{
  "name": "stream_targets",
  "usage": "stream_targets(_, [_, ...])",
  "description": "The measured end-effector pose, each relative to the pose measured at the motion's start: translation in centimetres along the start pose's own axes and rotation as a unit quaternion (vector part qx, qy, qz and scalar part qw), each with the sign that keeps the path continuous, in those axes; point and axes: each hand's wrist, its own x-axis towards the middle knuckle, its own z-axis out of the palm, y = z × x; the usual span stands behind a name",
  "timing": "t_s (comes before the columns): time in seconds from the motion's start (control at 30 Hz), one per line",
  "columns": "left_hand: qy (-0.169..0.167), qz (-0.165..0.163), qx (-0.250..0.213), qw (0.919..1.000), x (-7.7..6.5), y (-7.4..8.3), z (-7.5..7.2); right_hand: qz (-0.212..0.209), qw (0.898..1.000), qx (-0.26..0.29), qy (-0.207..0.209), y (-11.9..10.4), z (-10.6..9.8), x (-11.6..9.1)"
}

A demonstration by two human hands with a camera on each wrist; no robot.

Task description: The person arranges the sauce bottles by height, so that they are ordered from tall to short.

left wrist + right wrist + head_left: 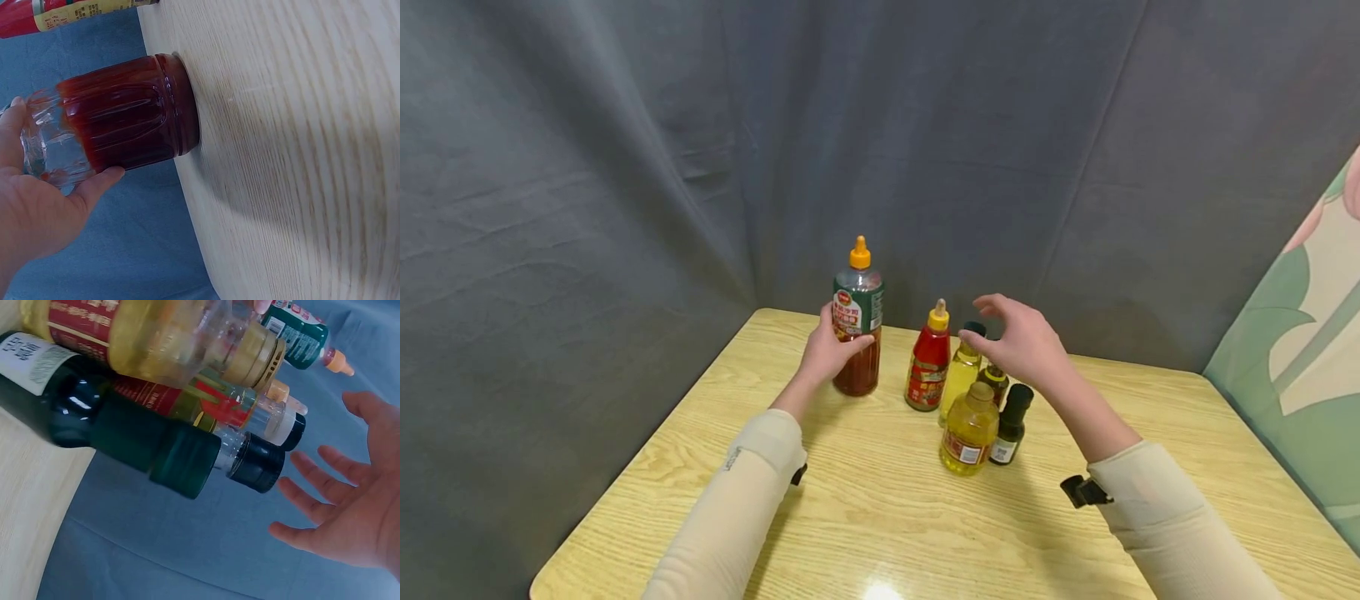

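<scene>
At the back left of the table my left hand [826, 352] grips a tall squeeze bottle of red sauce [863, 367] with an orange nozzle cap. The bottle stands upright, and the left wrist view shows its base [181, 106] on the wood. My right hand [1026, 340] is raised over a group of bottles, fingers spread and holding nothing. Near it stand a tall bottle of yellow oil [958, 379] with a dark cap, a squat oil bottle [970, 433], a dark green bottle [150, 437] and another dark bottle [995, 380], partly hidden.
A smaller red sauce bottle [927, 371] with a yellow cap stands between the large sauce bottle and the oils. The wooden table [865, 517] ends at a grey curtain [925, 150] behind. A flower-patterned panel [1292, 358] borders the right side.
</scene>
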Motion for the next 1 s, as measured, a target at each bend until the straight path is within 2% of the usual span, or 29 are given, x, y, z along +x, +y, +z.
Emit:
stream_targets(0.2, [0.002, 0.003, 0.002, 1.0000, -0.1, 0.1, 0.1, 0.021, 0.999, 0.033, -0.030, -0.2, 0.5, 2.2])
stream_targets(0.33, [0.006, 0.004, 0.002, 1.0000, -0.3, 0.0, 0.3, 0.035, 0.998, 0.034, -0.049, -0.2, 1.0, 3.3])
stream_targets(0.67, [0.010, -0.002, 0.000, 1.0000, -0.4, 0.0, 0.5, 0.060, 0.995, -0.004, -0.076, -0.7, 2.1, 5.1])
stream_targets(1.0, [0.013, -0.003, -0.007, 0.9999, -0.5, 0.0, 0.7, 0.041, 0.993, -0.052, -0.093, -0.4, 2.6, 6.1])
